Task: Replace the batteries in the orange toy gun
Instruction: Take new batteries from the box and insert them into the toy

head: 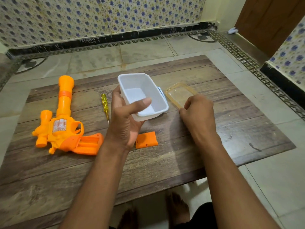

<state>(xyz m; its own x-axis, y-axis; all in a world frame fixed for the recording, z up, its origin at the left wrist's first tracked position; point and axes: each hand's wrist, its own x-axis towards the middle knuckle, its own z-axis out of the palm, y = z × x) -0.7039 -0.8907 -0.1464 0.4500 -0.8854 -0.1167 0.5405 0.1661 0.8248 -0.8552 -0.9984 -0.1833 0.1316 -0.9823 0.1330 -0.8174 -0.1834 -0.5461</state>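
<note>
My left hand [123, 123] clamped the tub [142, 95] mid-frame; right fingers [187, 105] pinched the lid [180, 94]. Best seat it squarely.

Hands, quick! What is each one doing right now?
Left hand: closed around the tilted white container, which looks empty.
Right hand: fingers curled at the edge of the clear lid; a grip cannot be told.

Left hand [123, 119] grips white container [145, 90] — tilted, open.
</note>
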